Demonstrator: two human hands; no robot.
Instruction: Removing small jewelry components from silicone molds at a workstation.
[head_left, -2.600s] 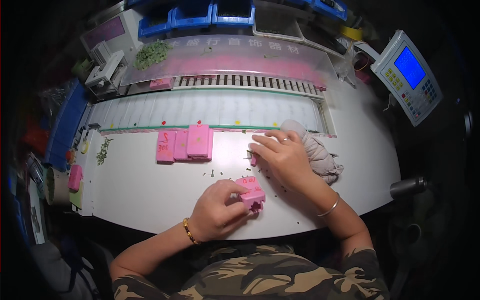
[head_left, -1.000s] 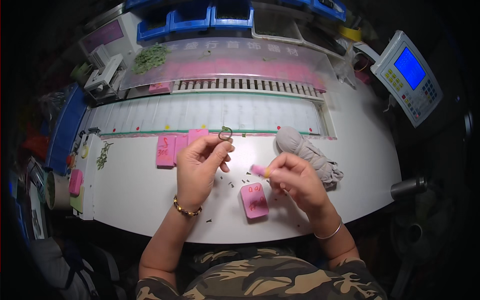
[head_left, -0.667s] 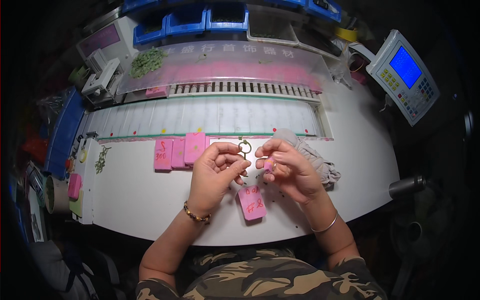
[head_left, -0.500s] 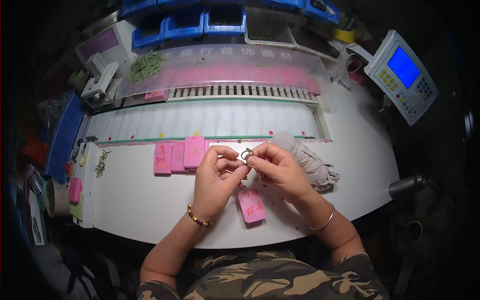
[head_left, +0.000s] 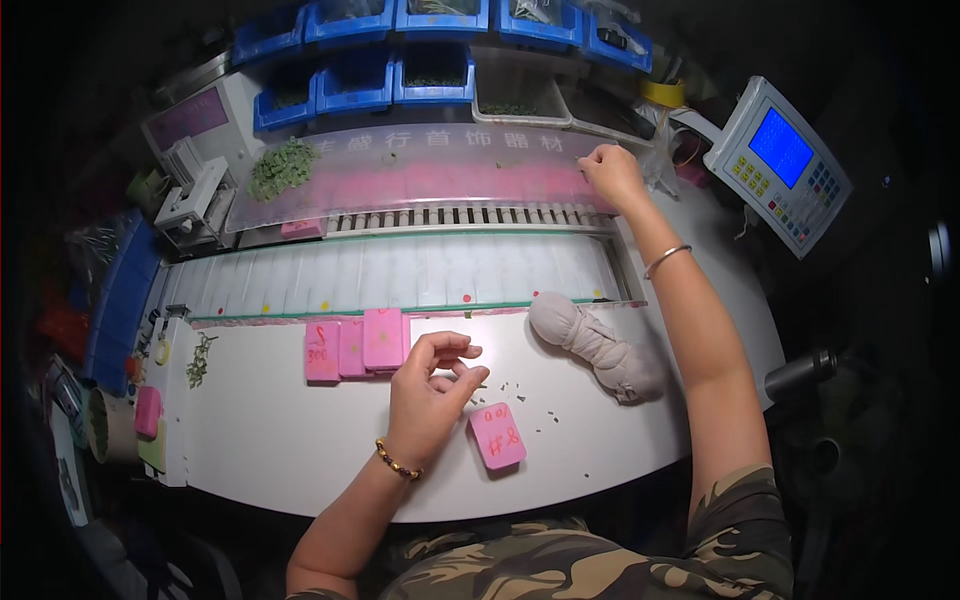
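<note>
My left hand (head_left: 432, 392) is above the white table, palm turned inward. Its fingers are bent and apart from the thumb, with nothing visible between them. Farther off, my right hand (head_left: 613, 176) is over the right end of a translucent cover (head_left: 440, 160). Its fingers are pinched around something dark and too small to make out. On the cover, a heap of green ring-like wax pieces (head_left: 282, 170) sits at the left. Near my left hand stand stacked pink blocks (head_left: 383, 338), and a single pink block (head_left: 497, 437) with red handwriting lies closer to me.
Small dark crumbs (head_left: 522, 398) dot the table beside a grey cloth bundle (head_left: 600, 350). Blue bins (head_left: 435, 75) line the back. A control panel (head_left: 780, 160) with a blue screen stands right, a black cylinder (head_left: 800, 375) below it. Green sprigs (head_left: 201, 360) lie left.
My hands have parted. The right has moved far and to the right, from the table to over the cover. The small dark green ring between both hands before no longer shows clearly.
</note>
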